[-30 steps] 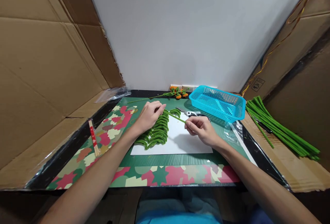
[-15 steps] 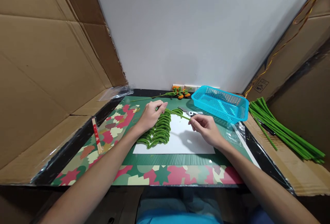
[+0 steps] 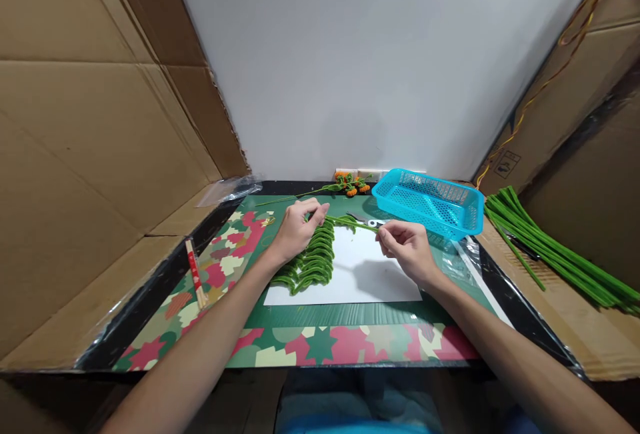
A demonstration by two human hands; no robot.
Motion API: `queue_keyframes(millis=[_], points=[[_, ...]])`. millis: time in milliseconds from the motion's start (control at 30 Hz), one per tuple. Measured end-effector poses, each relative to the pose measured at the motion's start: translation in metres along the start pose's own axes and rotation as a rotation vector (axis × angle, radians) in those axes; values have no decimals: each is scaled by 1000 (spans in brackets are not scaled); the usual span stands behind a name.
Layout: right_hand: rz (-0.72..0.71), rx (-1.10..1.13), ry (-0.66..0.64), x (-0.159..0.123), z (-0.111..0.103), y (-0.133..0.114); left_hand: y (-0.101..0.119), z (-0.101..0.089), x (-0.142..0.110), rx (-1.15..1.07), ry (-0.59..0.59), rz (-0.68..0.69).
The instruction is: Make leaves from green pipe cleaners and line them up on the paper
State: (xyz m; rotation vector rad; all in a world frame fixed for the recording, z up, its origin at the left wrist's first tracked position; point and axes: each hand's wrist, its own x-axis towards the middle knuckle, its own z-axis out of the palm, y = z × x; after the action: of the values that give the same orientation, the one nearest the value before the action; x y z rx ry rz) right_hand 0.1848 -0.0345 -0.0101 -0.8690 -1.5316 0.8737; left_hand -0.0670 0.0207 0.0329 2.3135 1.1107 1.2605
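A green pipe cleaner [image 3: 356, 223] stretches between my two hands above a sheet of white paper [image 3: 370, 281]. My left hand [image 3: 299, 229] pinches its left end, and my right hand [image 3: 407, 247] pinches the other end between thumb and fingers. Rows of curved green pipe cleaner pieces [image 3: 314, 264] lie on the left side of the paper, partly covered by my left hand. Behind the stretched pipe cleaner rests a pair of scissors [image 3: 373, 223], of which the white handle and part of the dark blades show.
A blue plastic basket [image 3: 430, 211] stands at the back right. Long green pipe cleaners [image 3: 565, 254] are heaped on cardboard at the right. Orange pipe cleaner flowers [image 3: 351, 183] lie near the wall. Wrapped chopsticks [image 3: 195, 273] rest at the left, with cardboard walls on both sides.
Both hands have shifted slightly to the right in the picture, still holding the pipe cleaner taut. The whole view has moved a little too.
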Motion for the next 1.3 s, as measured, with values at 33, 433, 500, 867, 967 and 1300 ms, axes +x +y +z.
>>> queue_keyframes(millis=[33,433,500,867,967,1300], points=[[-10,-4,-10,-1,2,-1,0,-1,1,-5,17,-1],[-258,-316,-71,-7,-2,-7,12,-15,-3,-174,100,-39],[-288,-353,-90,-6,1,-6,13,-15,-3,-221,102,-47],[-385,-590,-154,-5,8,4,23,12,-18,-395,-59,-163],[-336,-686,-122,2,-2,9,23,15,-20,-445,-6,-193],[-101,-825,-33,15,-47,28,24,18,-17,-559,156,-286]])
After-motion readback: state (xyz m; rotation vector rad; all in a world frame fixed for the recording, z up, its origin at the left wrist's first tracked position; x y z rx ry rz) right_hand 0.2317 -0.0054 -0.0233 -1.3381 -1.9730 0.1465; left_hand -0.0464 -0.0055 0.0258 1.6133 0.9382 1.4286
